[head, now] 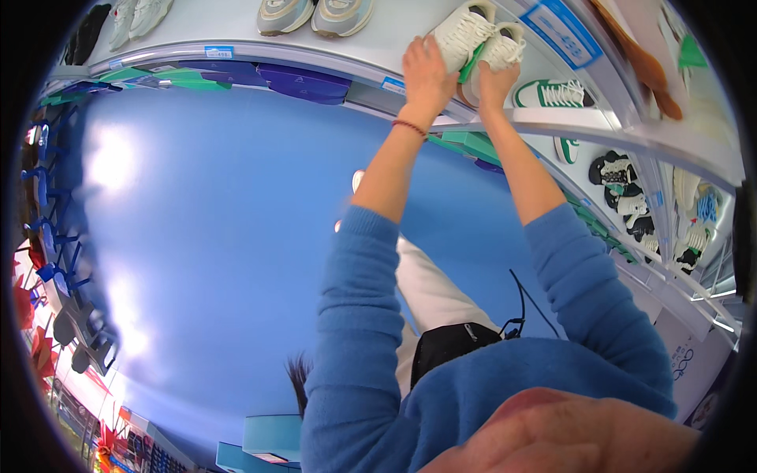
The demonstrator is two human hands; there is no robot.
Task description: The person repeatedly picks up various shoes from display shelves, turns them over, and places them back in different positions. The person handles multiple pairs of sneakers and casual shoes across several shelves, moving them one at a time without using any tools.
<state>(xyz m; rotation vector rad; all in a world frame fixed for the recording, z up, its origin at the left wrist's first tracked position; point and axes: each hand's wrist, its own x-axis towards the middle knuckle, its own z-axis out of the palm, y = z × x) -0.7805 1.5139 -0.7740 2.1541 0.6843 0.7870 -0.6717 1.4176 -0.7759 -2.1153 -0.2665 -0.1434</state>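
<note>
A pair of white lace-up sneakers sits close together at the front of a white display shelf (pixel 213 20), toes facing me. My left hand (pixel 429 74) grips the left sneaker (pixel 461 38) around its outer side and toe. On the right sneaker (pixel 501 54) my right hand (pixel 498 86) has its thumb over the toe area, while its other fingers are partly hidden. A bright green strip (pixel 471 64) shows between the two shoes. Both forearms reach up and forward, and a red bracelet (pixel 409 126) circles the left wrist.
Grey sneakers (pixel 343 15) stand farther left on the shelf. A green-and-white sneaker (pixel 550 94) lies right of my hands, near a white shelf edge (pixel 568 120). Purple shoe boxes (pixel 304 83) sit below. Blue chairs (pixel 44 186) line the far left, and teal boxes (pixel 272 436) stand low.
</note>
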